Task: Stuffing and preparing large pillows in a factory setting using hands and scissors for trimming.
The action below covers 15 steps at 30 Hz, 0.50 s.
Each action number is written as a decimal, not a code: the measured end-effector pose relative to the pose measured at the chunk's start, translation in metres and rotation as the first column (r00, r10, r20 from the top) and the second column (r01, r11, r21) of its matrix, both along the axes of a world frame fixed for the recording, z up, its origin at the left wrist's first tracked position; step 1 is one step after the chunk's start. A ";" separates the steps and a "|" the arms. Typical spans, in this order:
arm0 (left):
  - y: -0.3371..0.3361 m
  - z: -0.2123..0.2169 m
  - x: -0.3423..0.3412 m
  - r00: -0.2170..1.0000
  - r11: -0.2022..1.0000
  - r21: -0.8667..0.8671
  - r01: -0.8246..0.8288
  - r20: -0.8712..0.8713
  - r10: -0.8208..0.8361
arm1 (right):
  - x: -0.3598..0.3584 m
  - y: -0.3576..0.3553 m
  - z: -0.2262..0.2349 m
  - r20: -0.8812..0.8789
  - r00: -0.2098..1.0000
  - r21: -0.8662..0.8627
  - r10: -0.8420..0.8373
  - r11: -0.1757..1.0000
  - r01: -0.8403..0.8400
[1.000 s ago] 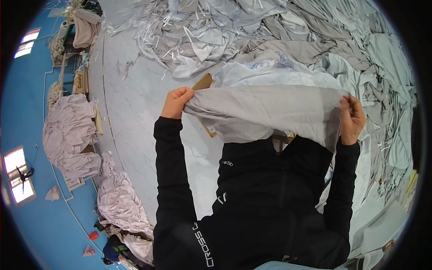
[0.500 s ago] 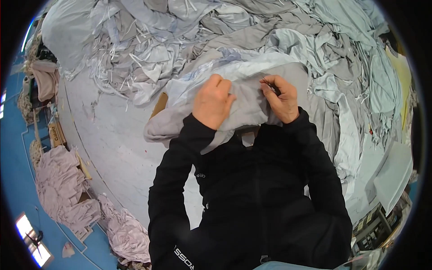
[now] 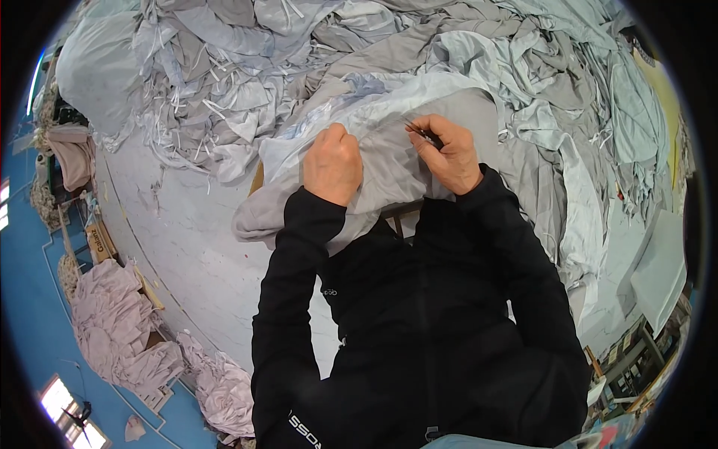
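A grey piece of cloth is bunched up in front of me, with a pale blue-white layer along its far side. My left hand is closed in a fist on the grey cloth, pinching its folds. Between the thumb and fingers of my right hand sits a small dark pair of thread snips, its thin points aimed left over the cloth. The palm hides most of the tool. The two hands are a short way apart.
A heap of grey and pale blue cloths with white ties fills the far side of the white table. Brown cardboard peeks out under the cloth. Pinkish cloth piles lie at the left, and a pale plastic bin stands at the right.
Both hands have shifted a little to the left, the right one with the snips in it. The left fist has turned, and the grey cloth has moved left with it.
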<state>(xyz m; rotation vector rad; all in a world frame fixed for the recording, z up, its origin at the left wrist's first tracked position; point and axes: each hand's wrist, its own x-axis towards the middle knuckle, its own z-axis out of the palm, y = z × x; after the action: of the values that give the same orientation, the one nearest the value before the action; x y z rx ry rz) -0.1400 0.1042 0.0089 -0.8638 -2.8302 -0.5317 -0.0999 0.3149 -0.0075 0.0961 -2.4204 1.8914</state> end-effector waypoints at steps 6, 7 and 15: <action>-0.009 0.004 -0.002 0.995 0.972 0.227 -0.061 0.088 0.042 | -0.001 0.000 0.005 -0.021 0.998 0.109 0.067 0.992 -0.064; -0.009 0.004 -0.001 0.995 0.972 0.227 -0.061 0.088 0.041 | -0.001 -0.001 0.005 -0.031 0.996 0.127 0.085 0.989 -0.080; -0.029 0.003 0.001 0.892 0.675 0.626 -0.390 0.440 0.107 | -0.003 -0.023 0.018 -0.146 0.980 0.205 0.138 0.973 -0.107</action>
<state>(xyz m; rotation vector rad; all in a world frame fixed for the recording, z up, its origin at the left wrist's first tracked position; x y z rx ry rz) -0.1389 0.0757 0.0120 -0.2113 -2.5695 -1.7323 -0.1029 0.2914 0.0105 0.4005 -2.5352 1.6117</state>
